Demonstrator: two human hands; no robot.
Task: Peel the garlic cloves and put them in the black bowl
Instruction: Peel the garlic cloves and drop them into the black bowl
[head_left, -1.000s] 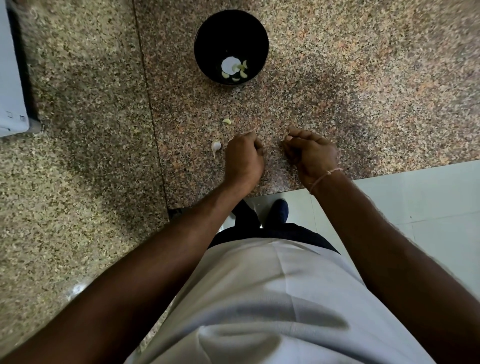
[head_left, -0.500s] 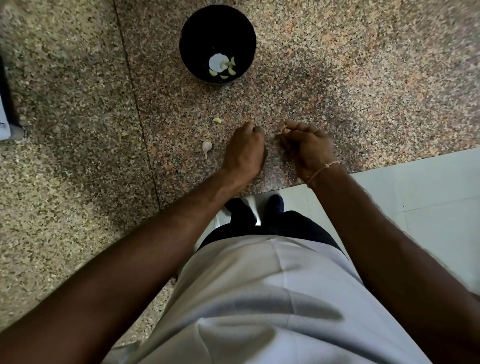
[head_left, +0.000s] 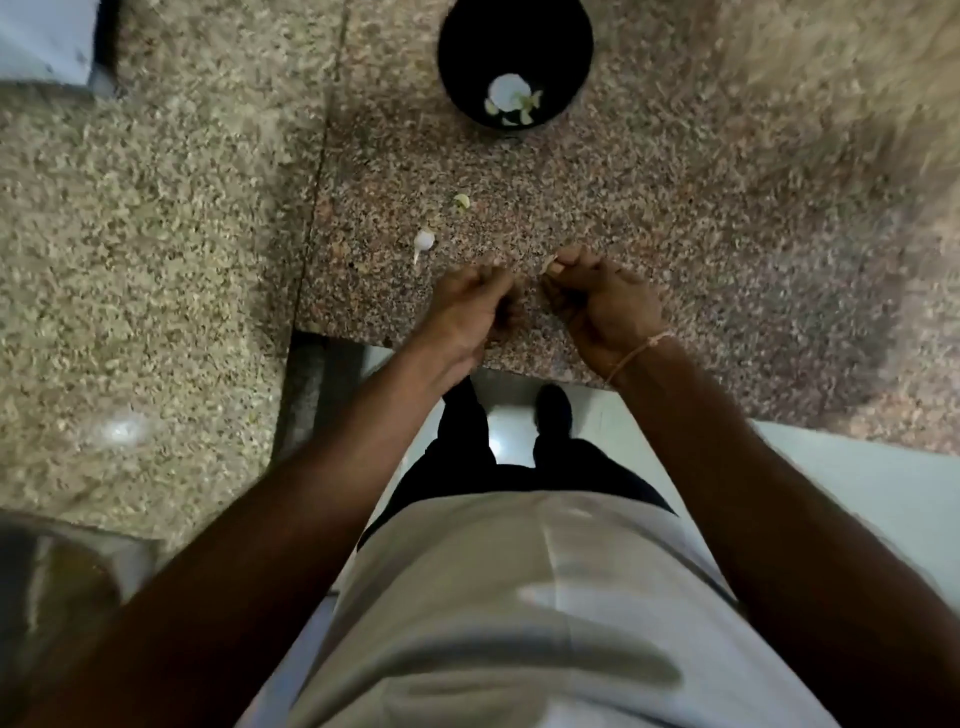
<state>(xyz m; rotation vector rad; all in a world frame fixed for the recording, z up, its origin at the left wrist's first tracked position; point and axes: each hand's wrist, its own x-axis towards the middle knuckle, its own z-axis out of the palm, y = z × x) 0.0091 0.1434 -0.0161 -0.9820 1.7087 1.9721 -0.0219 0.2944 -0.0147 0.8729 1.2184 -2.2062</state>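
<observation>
The black bowl (head_left: 453, 78) stands at the far side of the granite counter with several peeled garlic cloves (head_left: 522, 106) in its bottom. An unpeeled garlic clove (head_left: 423, 240) lies on the counter just left of my hands, and a small pale garlic piece (head_left: 461, 201) lies beyond it. My right hand (head_left: 605, 312) pinches a small pale garlic clove (head_left: 549, 266) at its fingertips. My left hand (head_left: 470, 309) is close beside it with its fingers curled inward; nothing shows inside it. The picture is blurred.
The counter's front edge (head_left: 519, 366) runs just under my wrists, with white floor tiles (head_left: 857, 478) below. A seam (head_left: 323, 156) divides two granite slabs. A white appliance (head_left: 41, 36) sits at the far left, and a metal object (head_left: 47, 597) at the lower left.
Both hands have drawn back toward the counter's front edge and closer together. My left hand has turned its curled fingers toward the right hand. The view has shifted down and blurred.
</observation>
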